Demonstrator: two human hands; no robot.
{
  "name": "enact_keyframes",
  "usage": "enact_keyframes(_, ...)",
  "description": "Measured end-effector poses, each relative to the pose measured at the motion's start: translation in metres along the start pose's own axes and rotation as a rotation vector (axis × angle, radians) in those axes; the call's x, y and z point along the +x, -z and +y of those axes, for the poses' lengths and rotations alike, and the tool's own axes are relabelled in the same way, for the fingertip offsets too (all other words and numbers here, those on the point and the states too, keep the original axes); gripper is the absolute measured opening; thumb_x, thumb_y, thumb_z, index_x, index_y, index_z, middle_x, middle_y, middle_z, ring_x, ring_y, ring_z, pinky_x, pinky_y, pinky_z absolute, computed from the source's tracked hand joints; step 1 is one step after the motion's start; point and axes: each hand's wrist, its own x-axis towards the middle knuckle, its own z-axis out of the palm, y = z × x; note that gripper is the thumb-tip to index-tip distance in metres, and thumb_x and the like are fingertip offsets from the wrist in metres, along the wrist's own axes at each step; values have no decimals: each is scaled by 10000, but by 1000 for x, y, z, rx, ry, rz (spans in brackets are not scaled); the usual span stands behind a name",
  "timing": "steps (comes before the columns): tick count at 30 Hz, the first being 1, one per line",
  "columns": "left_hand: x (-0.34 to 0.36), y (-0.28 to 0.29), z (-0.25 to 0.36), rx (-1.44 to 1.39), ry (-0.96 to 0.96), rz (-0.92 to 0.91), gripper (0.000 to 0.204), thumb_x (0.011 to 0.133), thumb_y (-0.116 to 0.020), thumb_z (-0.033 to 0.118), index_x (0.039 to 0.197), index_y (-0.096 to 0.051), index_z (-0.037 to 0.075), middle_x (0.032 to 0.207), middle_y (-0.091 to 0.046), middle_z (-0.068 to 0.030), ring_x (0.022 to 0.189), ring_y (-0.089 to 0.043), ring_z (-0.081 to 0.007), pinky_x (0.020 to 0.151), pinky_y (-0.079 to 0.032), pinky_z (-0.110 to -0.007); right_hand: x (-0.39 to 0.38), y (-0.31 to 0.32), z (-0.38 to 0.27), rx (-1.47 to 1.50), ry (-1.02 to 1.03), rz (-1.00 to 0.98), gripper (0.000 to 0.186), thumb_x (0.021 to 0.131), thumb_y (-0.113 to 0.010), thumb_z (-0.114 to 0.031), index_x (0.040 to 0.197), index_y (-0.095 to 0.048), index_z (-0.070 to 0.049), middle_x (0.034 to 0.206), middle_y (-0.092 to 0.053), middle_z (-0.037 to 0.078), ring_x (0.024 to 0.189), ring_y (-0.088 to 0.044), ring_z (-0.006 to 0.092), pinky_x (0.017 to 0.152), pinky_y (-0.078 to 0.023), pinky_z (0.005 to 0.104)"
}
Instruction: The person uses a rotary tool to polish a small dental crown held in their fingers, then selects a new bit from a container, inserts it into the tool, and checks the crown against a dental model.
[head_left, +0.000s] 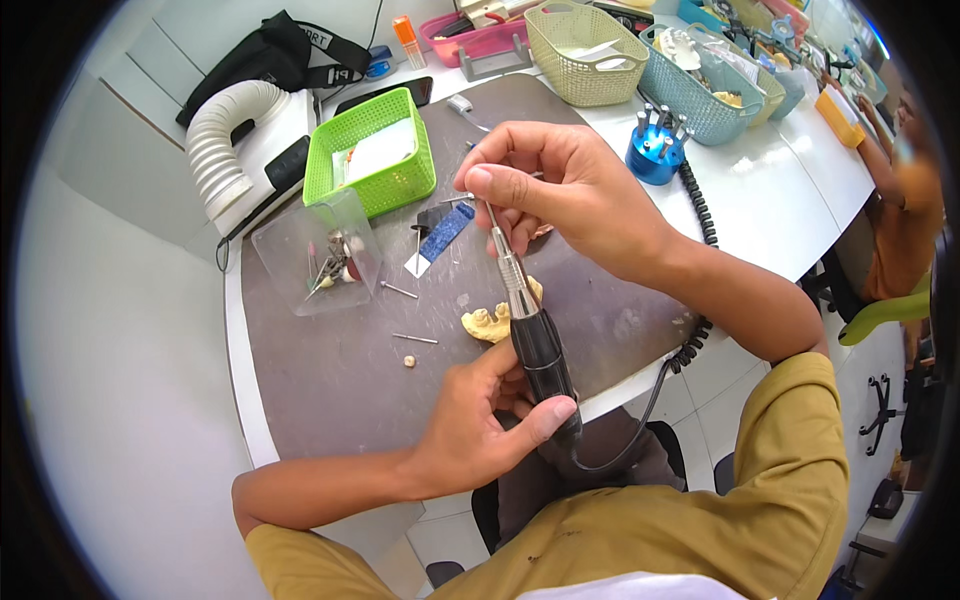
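Left grip (475,415) wraps handpiece (540,352), right grip (575,195) pinches bit (491,214); long axis points away, slightly left.

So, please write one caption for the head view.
Left hand holds a drill, right hand at its tip, over a table.

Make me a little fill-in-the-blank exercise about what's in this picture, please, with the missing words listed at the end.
1. The left hand grips the handheld rotary tool by its section coloured ____.
2. The other hand, at the tool's thin metal tip, is the person's ____ hand.
3. The open basket beside the white ribbed hose is coloured ____.
4. The round bit holder near the black coiled cord is coloured ____.

Missing words: black; right; green; blue.
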Motion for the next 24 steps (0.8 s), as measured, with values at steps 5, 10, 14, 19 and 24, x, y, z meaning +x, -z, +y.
enact_keyframes(5,2,-1,1,-17,-44,8,320,933,-658,137,1174,-515,-16,1028,-642,-114,970,-639,-166,875,-528,-337,0,2,-4,-24,-80,-26,212,944,-683,-257,994,-691,-51,786,-675,-13,655,-632,40,558,-477,171)
enact_keyframes(10,3,2,-2,-70,-50,44,343,932,-667,142,1195,-528,-28,1014,-652,-94,913,-642,-134,788,-543,-295,2,1,0,-46,-102,-33,261,929,-698,-252,1100,-678,-56,850,-682,-8,710,-636,39,607,-480,164)
enact_keyframes(14,2,3,3,-100,-17,19,326,947,-647,143,1192,-511,-24,1033,-650,-121,944,-653,-159,780,-588,-311,3,4,-1,-78,-102,-38,292,925,-703,-254,1131,-663,-51,887,-685,-8,728,-635,37,625,-476,162)
enact_keyframes(19,1,3,6,-85,-25,7,336,945,-652,140,1195,-515,-39,1030,-659,-124,942,-665,-164,767,-605,-316,2,2,-2,-18,-158,-24,250,927,-693,-185,1123,-657,-34,880,-673,15,695,-602,32,614,-481,180)
enact_keyframes(24,1,4,3,-109,-33,5,335,942,-655,137,1185,-522,-51,1027,-660,-124,935,-669,-169,766,-606,-314,2,3,1,-34,-163,-31,255,927,-692,-176,1130,-654,-27,882,-679,25,707,-612,38,624,-494,184)
